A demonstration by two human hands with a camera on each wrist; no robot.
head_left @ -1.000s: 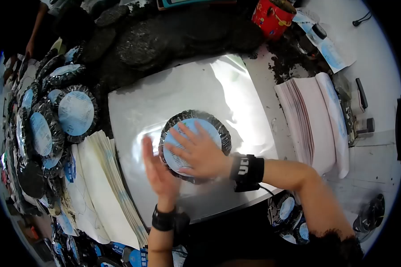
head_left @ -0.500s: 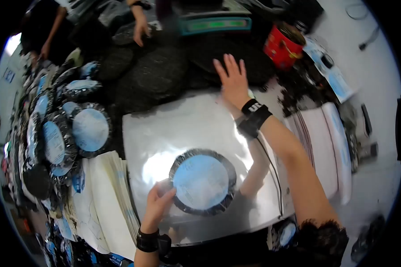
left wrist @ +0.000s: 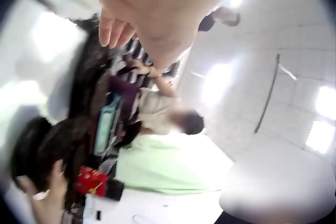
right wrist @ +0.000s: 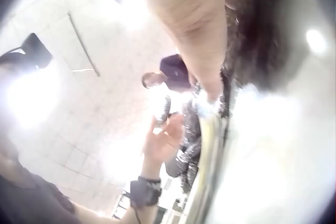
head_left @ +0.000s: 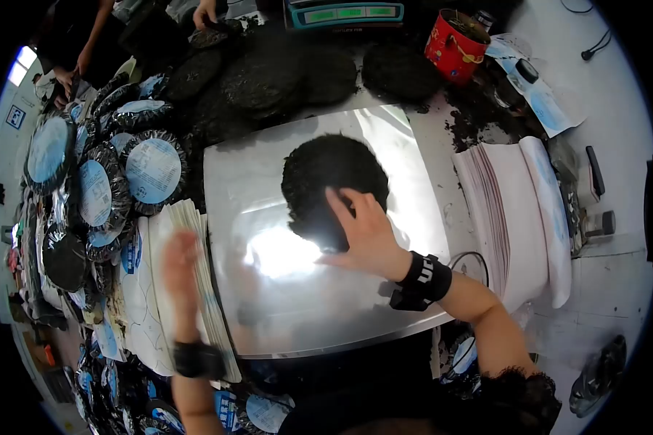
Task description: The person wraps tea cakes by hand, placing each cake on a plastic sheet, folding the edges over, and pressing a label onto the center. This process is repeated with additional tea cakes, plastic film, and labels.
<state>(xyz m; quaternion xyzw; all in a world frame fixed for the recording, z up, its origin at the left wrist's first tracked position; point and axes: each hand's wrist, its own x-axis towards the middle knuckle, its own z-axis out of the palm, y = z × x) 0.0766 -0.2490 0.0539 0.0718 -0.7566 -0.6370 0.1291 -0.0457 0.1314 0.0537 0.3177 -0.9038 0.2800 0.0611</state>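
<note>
A dark, rough-edged round cake (head_left: 325, 159) lies over the shiny metal sheet (head_left: 268, 319) in the head view. Over its near right part is my right hand (head_left: 374, 235), fingers spread and slightly bent on its top, thumb extended past the near edge. My left hand (head_left: 179, 272), blurred, hangs above the pale paper stack (head_left: 156, 312) left of the sheet. Nothing shows in that left hand (right wrist: 165, 140) in the right wrist view, where its fingers look loose. Wrapped round packages with blue labels (head_left: 154, 170) stand piled at the left; one with a pale label (head_left: 49, 151) leans on top.
More dark round cakes (head_left: 265, 80) lie behind the sheet, before a scale with green digits (head_left: 345, 14). A red bucket (head_left: 453, 47) stands at the back right. Folded pinkish sheets (head_left: 511, 214) lie at the right. Other people's hands (head_left: 207, 14) show at the back.
The wrapped package has left the metal sheet; one more stands on the left pile. My right hand has come back from the far cakes, and a dark cake is on the sheet. My left hand moved left.
</note>
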